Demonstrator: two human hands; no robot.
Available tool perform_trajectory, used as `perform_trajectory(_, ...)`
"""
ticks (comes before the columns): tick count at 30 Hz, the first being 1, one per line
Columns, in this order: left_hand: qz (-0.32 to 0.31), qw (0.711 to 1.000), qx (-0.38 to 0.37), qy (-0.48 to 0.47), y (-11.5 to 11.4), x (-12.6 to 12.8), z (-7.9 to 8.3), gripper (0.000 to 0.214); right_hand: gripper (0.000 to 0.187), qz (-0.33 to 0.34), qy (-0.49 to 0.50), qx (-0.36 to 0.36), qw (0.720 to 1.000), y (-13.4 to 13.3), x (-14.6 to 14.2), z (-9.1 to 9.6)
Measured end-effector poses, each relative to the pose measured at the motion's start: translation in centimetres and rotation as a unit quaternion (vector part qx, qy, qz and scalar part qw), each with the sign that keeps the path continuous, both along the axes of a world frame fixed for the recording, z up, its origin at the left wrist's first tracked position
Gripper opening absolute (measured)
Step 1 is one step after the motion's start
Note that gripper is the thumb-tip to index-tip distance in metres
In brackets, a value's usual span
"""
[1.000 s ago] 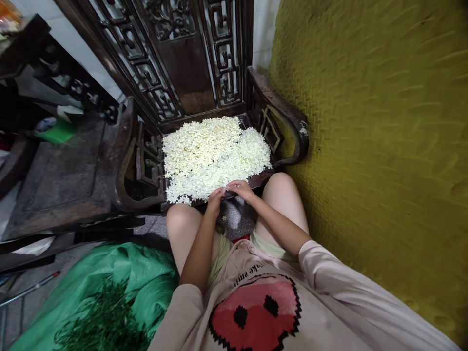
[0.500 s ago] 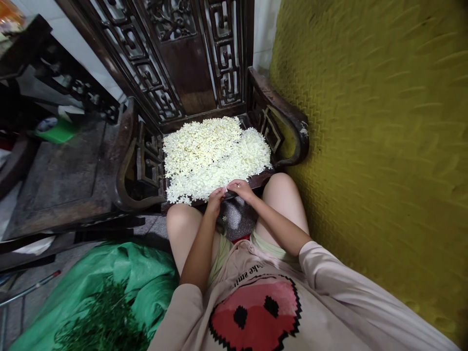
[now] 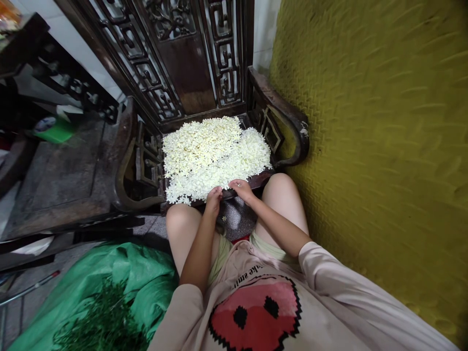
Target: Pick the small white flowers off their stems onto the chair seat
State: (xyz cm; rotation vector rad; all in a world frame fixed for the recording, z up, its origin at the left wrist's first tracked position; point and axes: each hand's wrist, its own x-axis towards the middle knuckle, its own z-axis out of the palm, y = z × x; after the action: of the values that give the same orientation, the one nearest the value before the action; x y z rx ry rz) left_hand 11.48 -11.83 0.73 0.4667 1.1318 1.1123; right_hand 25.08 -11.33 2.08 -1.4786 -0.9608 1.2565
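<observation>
White and pale yellow flowers (image 3: 204,146) lie in a thick layer over the seat of a dark carved wooden chair (image 3: 193,100). At the near edge of the layer, my left hand (image 3: 214,200) is closed with thumb and fingertips together; what it pinches is too small to make out. A short gap to its right, my right hand (image 3: 242,189) reaches its curled fingers to the flowers at the seat's front edge. A tiny pale spot shows among its fingers, and I cannot tell what it is. Both hands hover just above my knees.
Green leafy stems (image 3: 104,319) sit in a green plastic sack (image 3: 146,268) on the floor at lower left. A second wooden chair (image 3: 60,175) stands left, with a green container (image 3: 54,129) on it. A yellow textured sheet (image 3: 373,146) rises along the right.
My hands, whose fingertips met half a second ago, have drawn slightly apart. The left has shifted a little left and the right a little right. The flower layer looks the same.
</observation>
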Motion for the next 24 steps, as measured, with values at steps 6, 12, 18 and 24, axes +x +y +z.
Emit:
perform_trajectory(6, 0.129, 0.991, -0.014, -0.013, 1.2, -2.3, 0.7, 0.029, 0.029, -0.131, 0.034, -0.03, 0.99, 1.2, 1.9, -0.4)
perform_trajectory(12, 0.181, 0.98, -0.034, 0.079, 1.6, -3.2, 0.5, 0.026, 0.027, -0.021, 0.038, -0.068, 0.997, 0.1, 0.8, -0.8)
perform_trajectory(18, 0.171, 0.982, -0.05, 0.065, 1.4, -2.6, 0.7, 0.021, 0.027, 0.009, -0.002, -0.095, 0.995, -0.3, 0.5, -1.5)
perform_trajectory(24, 0.224, 0.972, -0.043, 0.061, 2.2, -4.8, 0.9, 0.026, 0.022, 0.036, 0.001, -0.096, 0.995, -0.5, 0.6, -1.5)
